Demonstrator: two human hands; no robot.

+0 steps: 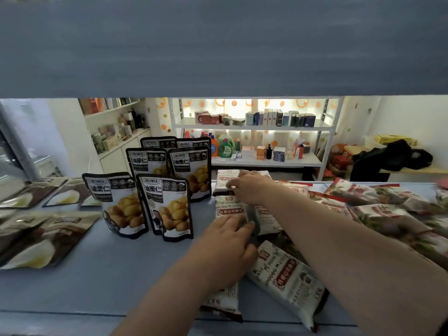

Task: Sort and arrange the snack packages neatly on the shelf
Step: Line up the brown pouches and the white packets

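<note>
The right hand (249,187) reaches toward the back of the blue shelf (121,275). Its fingers (231,184) curl over the near edge of the far white packet (224,179) and hold it; the thumb is hidden.

The left hand (228,248) lies palm down nearer the front, with its fingers (232,226) almost straight and close together. They press on the white packets (230,207) with red labels that lie side by side just beyond the fingertips. A front packet (223,301) pokes out from under the left wrist at the shelf edge. A slanted packet (286,280) lies just right of the left thumb.

Left of both sets of fingers, six chestnut pouches (167,207) stand upright in three pairs, one pair behind another. Farther left, brown pouches (36,238) lie flat on the shelf.

Right of the right forearm, red-edged packets (363,192) lie in a loose heap. Beyond the right fingers, across the room, a white rack (254,127) holds small boxes on its upper level. Its lower level holds bottles, boxes and a green jug (226,145).
</note>
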